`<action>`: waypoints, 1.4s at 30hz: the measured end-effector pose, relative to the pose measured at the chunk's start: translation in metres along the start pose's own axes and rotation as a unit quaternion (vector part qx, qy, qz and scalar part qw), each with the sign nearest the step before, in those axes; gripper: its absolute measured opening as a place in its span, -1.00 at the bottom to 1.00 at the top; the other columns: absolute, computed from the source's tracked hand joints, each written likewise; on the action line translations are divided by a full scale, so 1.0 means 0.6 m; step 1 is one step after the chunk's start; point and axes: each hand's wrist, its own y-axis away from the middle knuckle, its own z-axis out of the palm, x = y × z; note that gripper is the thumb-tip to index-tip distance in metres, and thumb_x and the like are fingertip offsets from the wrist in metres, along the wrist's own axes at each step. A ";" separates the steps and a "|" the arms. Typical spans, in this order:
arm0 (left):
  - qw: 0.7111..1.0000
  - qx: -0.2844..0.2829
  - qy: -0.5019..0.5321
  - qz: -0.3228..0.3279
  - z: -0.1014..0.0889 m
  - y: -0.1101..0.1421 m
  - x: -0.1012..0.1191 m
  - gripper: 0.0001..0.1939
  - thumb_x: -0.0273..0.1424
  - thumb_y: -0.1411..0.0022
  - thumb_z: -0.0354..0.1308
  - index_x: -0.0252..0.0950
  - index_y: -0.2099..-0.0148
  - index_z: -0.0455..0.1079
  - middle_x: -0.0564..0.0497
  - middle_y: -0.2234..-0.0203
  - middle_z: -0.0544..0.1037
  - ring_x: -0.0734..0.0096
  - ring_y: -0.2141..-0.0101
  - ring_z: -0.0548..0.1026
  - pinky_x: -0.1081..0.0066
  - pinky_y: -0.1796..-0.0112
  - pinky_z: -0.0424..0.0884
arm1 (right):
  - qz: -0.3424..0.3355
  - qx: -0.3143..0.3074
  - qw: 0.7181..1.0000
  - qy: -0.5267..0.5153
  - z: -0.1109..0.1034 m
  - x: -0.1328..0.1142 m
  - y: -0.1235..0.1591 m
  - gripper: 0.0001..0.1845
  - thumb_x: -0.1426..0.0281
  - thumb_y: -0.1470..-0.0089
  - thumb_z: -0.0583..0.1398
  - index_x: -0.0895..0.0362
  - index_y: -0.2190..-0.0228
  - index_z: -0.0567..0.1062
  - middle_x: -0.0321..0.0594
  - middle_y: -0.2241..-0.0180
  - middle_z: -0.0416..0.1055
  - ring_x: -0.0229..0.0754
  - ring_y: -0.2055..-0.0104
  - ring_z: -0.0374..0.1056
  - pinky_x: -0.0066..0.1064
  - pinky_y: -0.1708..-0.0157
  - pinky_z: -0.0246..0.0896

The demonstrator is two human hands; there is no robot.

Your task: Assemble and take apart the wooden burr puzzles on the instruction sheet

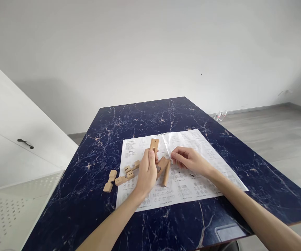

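My left hand (pixel 150 167) is closed around a flat wooden puzzle piece (pixel 154 143), which stands up from the fist and bears a dark mark near its top. To its right, my right hand (pixel 188 160) hovers over the paper with curled fingers, thumb and fingertips together; whatever they hold, if anything, is hidden. Between the hands lie a flat wooden piece with a cut-out (pixel 163 164) and a round wooden rod (pixel 166 174). Left of my left hand are several notched wooden pieces, among them one marked 3 (pixel 127 169) and an unnumbered one (pixel 110 181) off the paper's edge.
A large printed instruction sheet (pixel 205 146), creased, lies under the pieces on a dark blue marbled table (pixel 140 118). White cabinets (pixel 9 132) with a black handle stand at left, above a perforated white surface (pixel 4 212). A white cable (pixel 220 115) is beyond the table's right edge.
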 end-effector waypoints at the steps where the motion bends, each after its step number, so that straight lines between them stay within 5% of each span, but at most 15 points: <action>1: 1.000 0.001 0.000 0.001 -0.002 -0.001 0.000 -0.55 -0.03 -0.60 -0.23 -0.19 0.24 0.20 0.07 0.41 0.28 0.36 0.42 0.30 0.34 0.35 0.29 | -0.002 -0.002 1.000 -0.001 0.000 0.000 0.000 -0.57 0.04 -0.40 0.15 0.07 0.38 0.49 -0.27 0.46 0.48 -0.24 0.51 0.33 -0.36 0.48 0.15; 9: 0.998 -0.040 0.028 0.027 -0.004 -0.003 -0.003 -0.49 0.06 -0.55 -0.13 -0.20 0.31 0.23 0.10 0.51 0.27 0.42 0.53 0.22 0.38 0.45 0.23 | -0.012 0.013 1.000 0.001 -0.001 -0.001 -0.001 -0.54 0.00 -0.38 0.15 0.07 0.39 0.47 -0.28 0.46 0.48 -0.24 0.51 0.33 -0.35 0.47 0.19; 18: 0.993 -0.071 0.065 -0.068 -0.009 0.007 0.013 -0.23 0.26 -0.45 -0.43 -0.18 0.07 0.39 0.04 0.50 0.31 0.31 0.49 0.30 0.35 0.47 0.32 | -0.029 0.051 0.995 0.076 0.002 -0.007 0.002 -0.63 0.03 -0.36 0.15 0.04 0.27 0.53 -0.21 0.36 0.55 -0.16 0.42 0.38 -0.26 0.37 0.32; 25: 0.993 -0.054 0.082 -0.062 -0.006 0.006 0.010 -0.50 0.10 -0.55 -0.24 -0.17 0.12 0.27 0.10 0.46 0.26 0.38 0.46 0.25 0.36 0.34 0.38 | -0.109 -0.015 0.986 0.129 0.005 -0.005 -0.001 -0.77 0.12 -0.31 0.26 0.01 0.25 0.57 -0.14 0.16 0.59 0.01 0.07 0.47 -0.09 0.01 0.37; 31: 0.993 -0.039 0.105 -0.043 -0.004 0.004 0.002 -0.64 -0.06 -0.59 -0.18 -0.19 0.15 0.21 0.10 0.40 0.28 0.47 0.52 0.13 0.43 0.46 0.24 | -0.137 -0.008 0.977 0.161 0.005 0.003 0.000 -0.82 0.17 -0.31 0.28 0.00 0.19 0.57 -0.14 0.13 0.56 0.02 0.03 0.46 -0.05 -0.05 0.37; 36: 0.993 -0.026 0.090 -0.065 -0.005 0.001 0.006 -0.64 -0.08 -0.58 -0.19 -0.20 0.15 0.23 0.08 0.41 0.29 0.45 0.50 0.21 0.43 0.45 0.29 | -0.159 -0.002 0.970 0.185 0.015 0.003 0.005 -0.70 0.18 -0.28 0.32 -0.05 -0.01 0.59 -0.07 -0.03 0.48 0.08 -0.10 0.42 0.00 -0.13 0.37; 42: 1.000 -0.016 -0.007 -0.002 -0.004 0.001 -0.002 -0.61 -0.07 -0.58 -0.13 -0.21 -0.07 0.37 0.00 0.29 0.51 0.33 0.35 0.46 0.33 0.26 0.45 | -0.159 -0.026 0.967 0.198 0.014 0.004 0.006 -0.64 0.13 -0.23 0.36 -0.07 -0.02 0.60 -0.07 -0.06 0.45 0.11 -0.13 0.39 0.04 -0.16 0.35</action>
